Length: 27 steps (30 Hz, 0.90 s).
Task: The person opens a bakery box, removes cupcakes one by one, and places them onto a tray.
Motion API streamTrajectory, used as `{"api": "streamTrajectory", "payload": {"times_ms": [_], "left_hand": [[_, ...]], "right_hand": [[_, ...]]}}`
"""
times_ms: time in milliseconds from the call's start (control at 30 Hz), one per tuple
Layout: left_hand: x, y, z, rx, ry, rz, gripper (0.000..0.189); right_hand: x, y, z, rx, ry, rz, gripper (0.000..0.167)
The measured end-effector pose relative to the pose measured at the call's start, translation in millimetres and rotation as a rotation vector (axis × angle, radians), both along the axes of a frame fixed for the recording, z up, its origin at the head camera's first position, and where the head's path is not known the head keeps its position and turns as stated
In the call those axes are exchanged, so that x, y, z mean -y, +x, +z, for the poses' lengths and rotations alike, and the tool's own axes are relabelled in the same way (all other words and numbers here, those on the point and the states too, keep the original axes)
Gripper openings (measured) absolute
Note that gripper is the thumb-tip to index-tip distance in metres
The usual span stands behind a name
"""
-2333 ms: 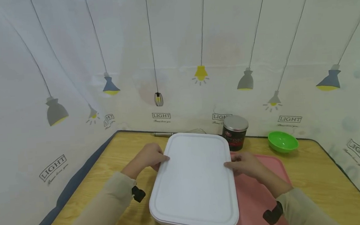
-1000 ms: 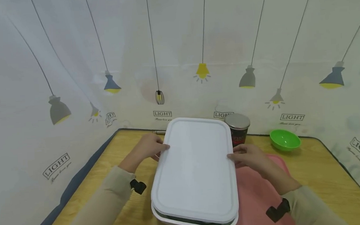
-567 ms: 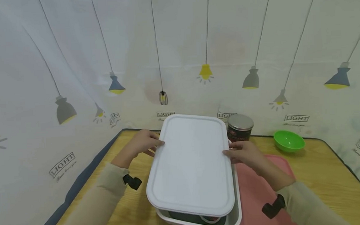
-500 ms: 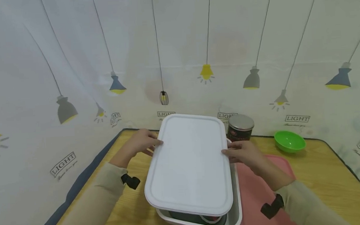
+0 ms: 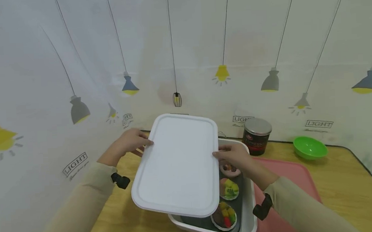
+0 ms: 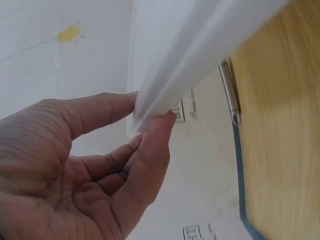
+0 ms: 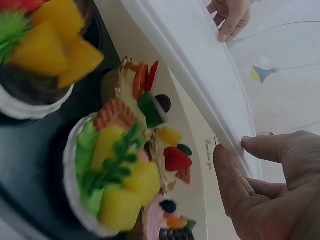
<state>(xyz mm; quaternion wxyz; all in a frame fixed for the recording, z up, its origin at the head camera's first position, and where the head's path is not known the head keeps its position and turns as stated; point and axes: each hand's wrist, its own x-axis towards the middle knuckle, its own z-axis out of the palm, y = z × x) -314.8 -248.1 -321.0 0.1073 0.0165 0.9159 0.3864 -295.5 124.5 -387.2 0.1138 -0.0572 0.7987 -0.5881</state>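
A white rectangular lid [image 5: 180, 166] is held up by both hands, tilted and shifted left over a white box [image 5: 250, 210]. My left hand [image 5: 129, 142] pinches the lid's left edge between thumb and fingers, as the left wrist view also shows. On the right edge, my right hand [image 5: 234, 157] pinches the lid the same way. Inside the box, a dark tray [image 5: 238, 203] holds several small cakes with fruit pieces, such as a fruit-topped cup cake [image 5: 224, 216] and a green-and-yellow one [image 5: 229, 189]. The lid hides the box's left part.
Right of the box lies a pink tray or mat [image 5: 288, 170] on the wooden table [image 5: 344, 181]. Behind stand an espresso tin [image 5: 257, 137] and a green bowl [image 5: 310, 147]. A whisk, its metal handle [image 6: 229, 90] in the left wrist view, lies by the back edge.
Both hands have lifted the lid off the box and carried it left. The box's right side and the cakes in it have come into view. The head view has turned slightly left.
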Motion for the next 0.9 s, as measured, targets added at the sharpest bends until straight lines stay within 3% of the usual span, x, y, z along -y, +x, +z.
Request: {"api": "streamTrajectory", "payload": {"times_ms": [200, 333, 633, 900], "left_hand": [[17.2, -2.5, 10.9, -0.021, -0.095, -0.007, 0.042], [29.5, -4.5, 13.2, -0.021, -0.137, -0.007, 0.044], [58.2, -10.0, 7.9, 0.007, -0.18, 0.028, 0.043], [83.3, -16.7, 1.1, -0.043, -0.208, 0.116, 0.048]], "right_hand": [[23, -9.1, 9.0, -0.014, -0.017, 0.066, 0.045], [39, -12.3, 12.6, 0.015, -0.031, 0.063, 0.044], [70, -18.5, 3.0, 0.035, -0.11, 0.059, 0.036], [106, -22.8, -3.8, 0.055, -0.177, 0.044, 0.039]]}}
